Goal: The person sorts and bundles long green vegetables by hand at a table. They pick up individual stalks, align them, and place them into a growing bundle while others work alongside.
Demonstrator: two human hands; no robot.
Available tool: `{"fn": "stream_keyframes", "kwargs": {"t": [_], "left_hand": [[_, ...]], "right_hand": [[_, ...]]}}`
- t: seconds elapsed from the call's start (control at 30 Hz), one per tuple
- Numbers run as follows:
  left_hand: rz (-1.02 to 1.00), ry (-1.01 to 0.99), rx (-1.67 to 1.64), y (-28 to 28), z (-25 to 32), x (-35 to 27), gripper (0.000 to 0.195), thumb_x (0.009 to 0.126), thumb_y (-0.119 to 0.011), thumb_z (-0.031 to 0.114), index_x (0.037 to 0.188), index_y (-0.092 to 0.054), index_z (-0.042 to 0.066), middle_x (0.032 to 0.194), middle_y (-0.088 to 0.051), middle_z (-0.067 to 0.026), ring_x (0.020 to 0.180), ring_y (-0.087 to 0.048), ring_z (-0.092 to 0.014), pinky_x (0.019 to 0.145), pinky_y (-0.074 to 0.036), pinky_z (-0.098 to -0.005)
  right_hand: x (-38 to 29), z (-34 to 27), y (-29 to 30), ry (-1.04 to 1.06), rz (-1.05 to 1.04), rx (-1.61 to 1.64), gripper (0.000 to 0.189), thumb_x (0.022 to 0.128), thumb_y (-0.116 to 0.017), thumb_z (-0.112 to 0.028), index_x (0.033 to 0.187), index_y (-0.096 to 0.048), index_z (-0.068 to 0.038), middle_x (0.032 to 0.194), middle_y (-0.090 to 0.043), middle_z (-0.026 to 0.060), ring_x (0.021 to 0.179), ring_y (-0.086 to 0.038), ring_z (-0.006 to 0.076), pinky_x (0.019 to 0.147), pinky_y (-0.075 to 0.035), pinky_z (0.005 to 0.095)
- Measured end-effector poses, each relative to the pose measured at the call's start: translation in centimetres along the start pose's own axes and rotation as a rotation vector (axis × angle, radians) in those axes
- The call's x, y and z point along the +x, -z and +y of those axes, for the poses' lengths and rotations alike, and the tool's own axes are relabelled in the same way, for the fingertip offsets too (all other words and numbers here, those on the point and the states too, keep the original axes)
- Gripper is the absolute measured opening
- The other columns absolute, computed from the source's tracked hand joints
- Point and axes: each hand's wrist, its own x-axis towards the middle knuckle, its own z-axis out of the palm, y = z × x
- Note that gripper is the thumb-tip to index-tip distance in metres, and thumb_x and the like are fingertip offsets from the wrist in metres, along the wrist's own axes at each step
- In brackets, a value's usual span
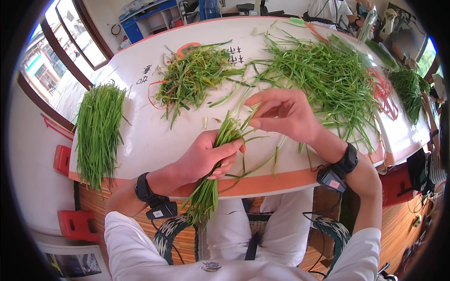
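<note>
My left hand (211, 156) is closed around a bunch of green garlic chives (207, 191). The pale stem ends stick up above the fist, and the leaves hang down past the table's near edge. Just right of those stem ends is my right hand (284, 114), its index finger and thumb apart. A few thin stalks lie close to its fingertips; whether they touch is unclear. Beyond the right hand spreads a large loose heap of chives (327, 73). A smaller, messier pile of leaves with yellowed bits (197, 73) lies past my left hand.
A neat stack of chives (100, 133) overhangs the left end of the white table (140, 147). Red plastic ties (385, 93) lie right of the heap, near another chive bundle (404, 89). Other people work at the far right. Red stools (77, 224) stand at left.
</note>
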Motion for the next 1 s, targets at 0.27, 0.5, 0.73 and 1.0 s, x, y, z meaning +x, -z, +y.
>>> {"fn": "stream_keyframes", "kwargs": {"t": [0.27, 0.5, 0.73, 1.0], "left_hand": [[0.003, 0.002, -0.03, 0.0, 0.2, 0.0, 0.025, 0.106, -0.051, 0.027, 0.099, -0.056, 0.004, 0.063, -0.036, 0.0048, 0.046, -0.038, -0.006, 0.042, -0.03, -0.0235], [-0.028, 0.0, -0.092, 0.7, 0.0, 0.1, 0.025, 0.106, -0.049, 0.027, 0.096, -0.053, 0.005, 0.063, -0.034, 0.0047, 0.046, -0.037, -0.007, 0.041, -0.029, -0.0236], [-0.065, 0.014, -0.068, 0.8, 0.1, 0.3, 0.025, 0.106, -0.05, 0.028, 0.094, -0.052, 0.006, 0.062, -0.033, 0.0055, 0.046, -0.036, -0.006, 0.041, -0.028, -0.0232], [-0.076, 0.019, -0.012, 0.7, 0.1, 0.2, 0.026, 0.105, -0.051, 0.029, 0.093, -0.052, 0.006, 0.061, -0.031, 0.0065, 0.046, -0.033, -0.005, 0.041, -0.026, -0.0228]], "right_hand": [[0.0, -0.3, 1.0, -0.026, 0.092, 0.0, 0.04, 0.086, -0.077, -0.006, 0.123, -0.065, 0.002, 0.098, -0.072, 0.0076, 0.087, -0.067, 0.0115, 0.077, -0.055, 0.0253], [0.2, -0.6, 0.4, 0.095, -0.1, -0.095, 0.064, 0.076, -0.083, -0.006, 0.135, -0.058, -0.002, 0.126, -0.064, 0.013, 0.102, -0.066, 0.0164, 0.09, -0.056, 0.0321], [-0.5, -1.2, 0.2, 0.011, -0.078, -0.227, 0.033, 0.081, -0.08, -0.004, 0.112, -0.072, 0.002, 0.098, -0.074, 0.0091, 0.084, -0.071, 0.0128, 0.074, -0.059, 0.0254], [-0.4, -1.5, 0.3, -0.075, -0.075, -0.176, 0.029, 0.081, -0.08, -0.001, 0.108, -0.072, 0.004, 0.09, -0.074, 0.0098, 0.081, -0.071, 0.0115, 0.072, -0.059, 0.0239]]}}
